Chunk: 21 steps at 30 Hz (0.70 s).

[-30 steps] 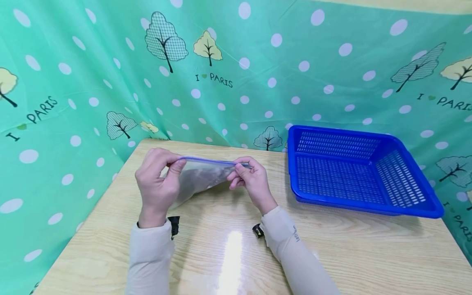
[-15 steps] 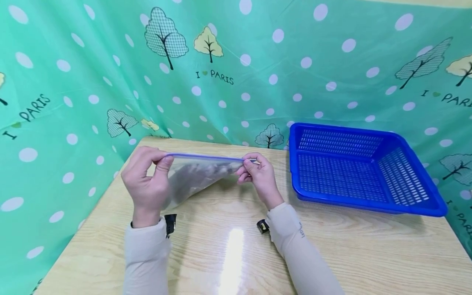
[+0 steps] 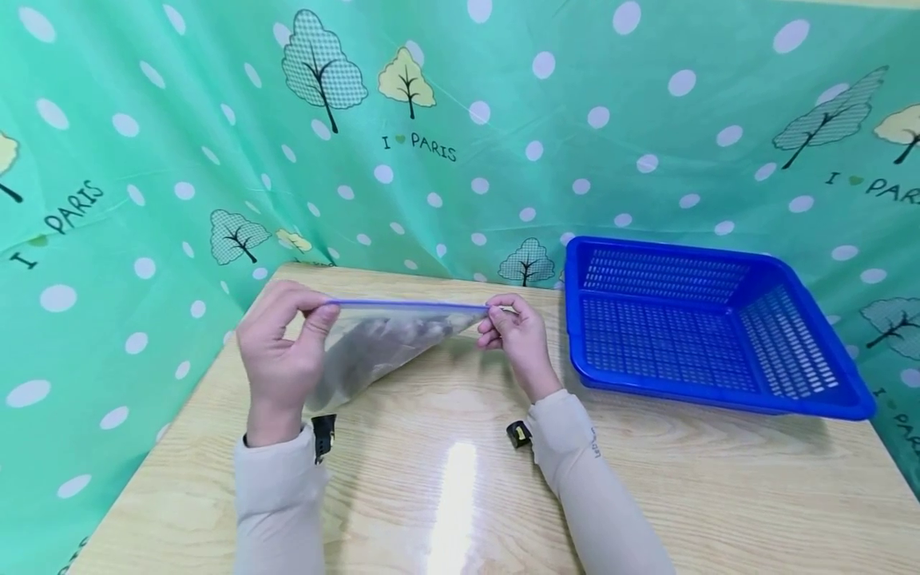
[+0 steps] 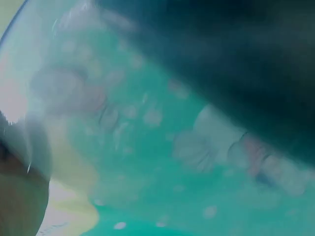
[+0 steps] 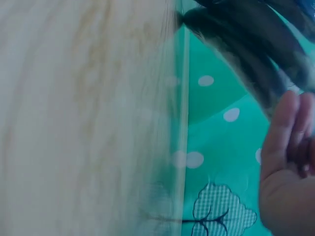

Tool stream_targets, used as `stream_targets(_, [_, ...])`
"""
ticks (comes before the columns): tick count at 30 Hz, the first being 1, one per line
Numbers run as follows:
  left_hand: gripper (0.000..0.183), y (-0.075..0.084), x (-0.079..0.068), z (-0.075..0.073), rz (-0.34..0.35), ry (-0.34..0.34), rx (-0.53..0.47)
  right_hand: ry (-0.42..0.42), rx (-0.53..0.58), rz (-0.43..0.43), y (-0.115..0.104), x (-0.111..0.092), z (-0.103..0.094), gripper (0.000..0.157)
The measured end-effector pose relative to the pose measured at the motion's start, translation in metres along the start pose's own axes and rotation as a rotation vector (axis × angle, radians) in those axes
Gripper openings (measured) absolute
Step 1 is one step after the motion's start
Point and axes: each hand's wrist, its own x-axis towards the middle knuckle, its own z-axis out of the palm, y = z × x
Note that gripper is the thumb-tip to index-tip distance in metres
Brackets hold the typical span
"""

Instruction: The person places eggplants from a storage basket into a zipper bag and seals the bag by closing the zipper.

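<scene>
A clear zip bag [image 3: 388, 339] with a blue-purple zip strip along its top hangs stretched between both hands over the table. Inside are dark, elongated shapes whose kind I cannot make out; the right wrist view shows the bag [image 5: 251, 46] with them at its upper right. My left hand [image 3: 283, 351] pinches the strip's left end between thumb and fingers. At the right end, my right hand [image 3: 519, 339] pinches the strip, other fingers curled below. Bag film [image 4: 147, 118] fills much of the left wrist view, blurred.
A blue perforated plastic basket [image 3: 661, 391] stands at the right on the wooden table [image 3: 402, 495]. Behind and to the left hangs a green dotted curtain [image 3: 431, 72] printed with trees.
My hands have moved apart, left hand leftward and right hand rightward along the zip strip to its end. More of the strip shows, pulled straighter. The basket stays in place.
</scene>
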Motion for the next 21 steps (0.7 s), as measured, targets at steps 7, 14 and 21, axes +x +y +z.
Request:
stream_targets(7, [0.008,0.030,-0.011,0.020,-0.218,-0.720,0.091,0.092,-0.198,0.194,-0.004,0.001,-0.009,0.022])
stream_targets(14, [0.004,0.056,-0.047,0.080,-0.253,-1.229,0.334,-0.058,-0.327,0.318,-0.006,-0.009,-0.022,0.034])
stream_targets(21, [0.018,0.062,-0.090,0.096,-0.249,-1.408,0.325,-0.205,-0.732,0.175,-0.017,-0.022,-0.026,0.030])
